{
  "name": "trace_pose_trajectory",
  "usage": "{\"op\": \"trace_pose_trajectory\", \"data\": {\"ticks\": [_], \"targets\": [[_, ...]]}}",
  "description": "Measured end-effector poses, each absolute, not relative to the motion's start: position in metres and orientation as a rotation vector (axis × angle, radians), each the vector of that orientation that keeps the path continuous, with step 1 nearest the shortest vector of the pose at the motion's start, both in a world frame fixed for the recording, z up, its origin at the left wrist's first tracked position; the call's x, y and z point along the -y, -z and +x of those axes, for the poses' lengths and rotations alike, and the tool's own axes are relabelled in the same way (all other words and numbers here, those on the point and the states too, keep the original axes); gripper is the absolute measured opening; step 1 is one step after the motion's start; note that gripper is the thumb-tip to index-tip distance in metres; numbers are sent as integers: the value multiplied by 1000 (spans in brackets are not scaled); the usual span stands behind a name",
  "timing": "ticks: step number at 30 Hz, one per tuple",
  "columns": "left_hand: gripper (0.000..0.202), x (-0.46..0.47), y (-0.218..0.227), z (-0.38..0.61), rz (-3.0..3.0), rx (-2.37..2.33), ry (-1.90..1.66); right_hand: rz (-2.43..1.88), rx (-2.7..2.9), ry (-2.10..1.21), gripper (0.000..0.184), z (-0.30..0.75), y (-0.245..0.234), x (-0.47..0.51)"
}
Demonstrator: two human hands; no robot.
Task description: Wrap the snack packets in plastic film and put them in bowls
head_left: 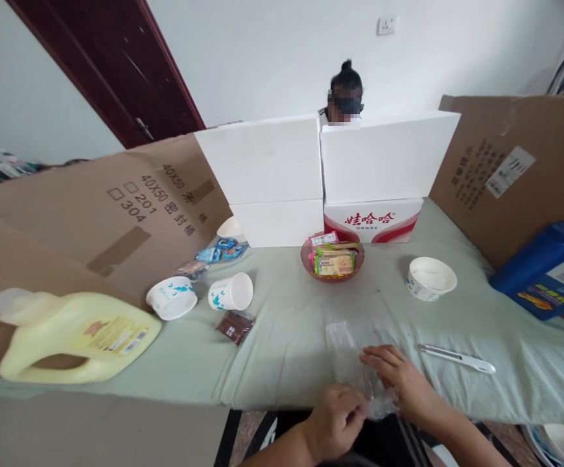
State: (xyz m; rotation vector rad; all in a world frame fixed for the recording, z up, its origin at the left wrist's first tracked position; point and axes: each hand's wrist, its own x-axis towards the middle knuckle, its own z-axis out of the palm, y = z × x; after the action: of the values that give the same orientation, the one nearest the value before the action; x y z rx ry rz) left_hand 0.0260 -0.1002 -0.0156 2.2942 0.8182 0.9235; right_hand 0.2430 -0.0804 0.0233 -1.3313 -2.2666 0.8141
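A clear plastic bag [343, 347] lies on the cloth near the table's front edge, its near end bunched up between my two hands. My left hand [338, 421] is closed on that bunched end, with thumb and fingers pinched together. From the right, my right hand [406, 383] reaches over the bag, fingers bent and pointing left, with plastic between them and the thumb. Right of it lies a white utility knife [457, 358]. Beyond the hands is a reddish bowl [333, 279] of packaged snacks [334, 259].
To the left are a yellow jug [80, 337], a paper bowl [172, 298], a tipped paper cup [231, 292], a brown packet [236, 326] and blue packets [221, 250]. Rightward stand another paper bowl [430, 279] and a blue bottle [549, 272]. White boxes [277, 168] form a barrier before a person [346, 91].
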Motion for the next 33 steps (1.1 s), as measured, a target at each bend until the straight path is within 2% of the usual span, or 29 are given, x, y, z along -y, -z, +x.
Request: {"op": "trace_pose_trajectory", "data": {"ticks": [3,6,13,18,20,23,26,30,33], "targets": [[19,91,6,18,2129,-931,-877,-1264,2514,-646,49,230,-10,74],[24,69,-1,17,2084,-1177,-886,-1315,2504,-512,47,222,0,74],[6,32,14,24,2323,-1522,-879,-1322,2399,-304,45,227,13,77],[36,35,25,23,2322,-1506,-962,-1347,2232,-190,27,233,15,71],[51,36,28,22,2359,-1479,-1001,-1330,2219,-154,27,229,13,68],[64,38,30,21,2467,-1469,-1097,-1213,2370,-96,48,219,16,61],[50,41,25,21,2675,-1364,-1077,-1123,2502,-28,72,212,28,56],[31,43,15,17,2720,-1163,-782,-1123,2554,-6,80,214,41,55],[28,43,11,12,2621,-1223,-714,-1135,2559,-79,88,218,37,61]]}}
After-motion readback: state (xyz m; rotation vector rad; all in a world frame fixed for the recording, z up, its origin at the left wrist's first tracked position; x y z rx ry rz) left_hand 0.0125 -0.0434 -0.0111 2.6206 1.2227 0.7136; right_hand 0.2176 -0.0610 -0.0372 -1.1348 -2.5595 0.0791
